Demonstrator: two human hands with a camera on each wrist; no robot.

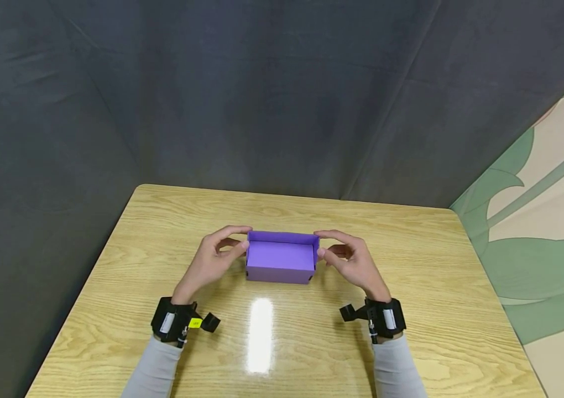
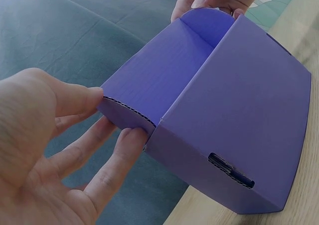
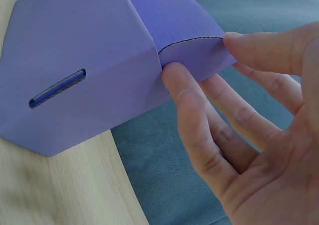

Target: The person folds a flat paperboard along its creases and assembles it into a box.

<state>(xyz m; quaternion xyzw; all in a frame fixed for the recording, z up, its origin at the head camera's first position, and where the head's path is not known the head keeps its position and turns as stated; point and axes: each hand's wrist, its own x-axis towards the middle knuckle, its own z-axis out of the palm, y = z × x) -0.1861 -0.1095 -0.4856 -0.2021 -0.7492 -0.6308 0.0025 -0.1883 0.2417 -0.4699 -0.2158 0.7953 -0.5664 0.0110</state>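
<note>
A purple cardboard box (image 1: pixel 281 255) sits on the table between both hands, its inside showing from above. At its left end, my left hand (image 1: pixel 214 255) holds the curved side flap (image 2: pixel 122 114), thumb at the flap's edge and fingers on its outer face. My right hand (image 1: pixel 354 260) grips the matching flap (image 3: pixel 199 56) at the other end in the same way. A slot (image 2: pixel 231 170) is cut near the box's lower corner in the left wrist view, and a similar slot (image 3: pixel 57 88) shows in the right wrist view.
The wood-grain table (image 1: pixel 128 309) reaches back to a dark curtain (image 1: pixel 262 99). A cloth with a leaf and flower pattern (image 1: pixel 536 221) hangs along the right side. Both wrists wear black camera straps (image 1: pixel 175 320). Light glares off the tabletop in front of the box.
</note>
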